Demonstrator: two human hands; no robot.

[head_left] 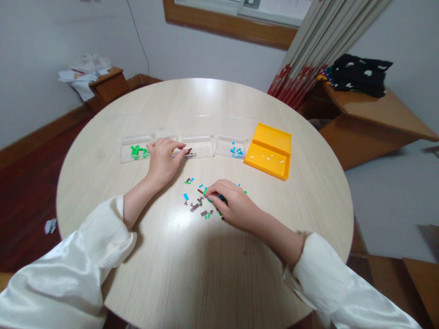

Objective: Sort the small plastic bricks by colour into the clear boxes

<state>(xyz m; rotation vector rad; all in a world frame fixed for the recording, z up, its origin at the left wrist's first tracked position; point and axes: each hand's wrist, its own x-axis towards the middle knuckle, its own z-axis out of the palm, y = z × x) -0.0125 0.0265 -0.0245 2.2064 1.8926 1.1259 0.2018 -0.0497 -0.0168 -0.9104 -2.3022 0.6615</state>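
Note:
My left hand (163, 160) reaches over a clear plastic box (206, 146), thumb and index finger drawn together near some small brown bricks (188, 151). Whatever those fingers hold, if anything, cannot be made out. On the tabletop, my right hand (236, 203) bends over a loose spread of tiny toy bricks (195, 207) in brown, blue and green, covering part of it. Its thumb and fingertips pinch together among the pieces, and their contents are hidden. Green bricks (139, 151) lie in another clear box (125, 156) left of my left hand.
Blue bricks (236, 151) lie in a clear box (222, 147). Beside it, an opened yellow case (270, 173) contains a few white pieces. Another clear box is partly behind my left hand. The round table (164, 278) has a curved edge. A wooden stool (384, 109) stands at right.

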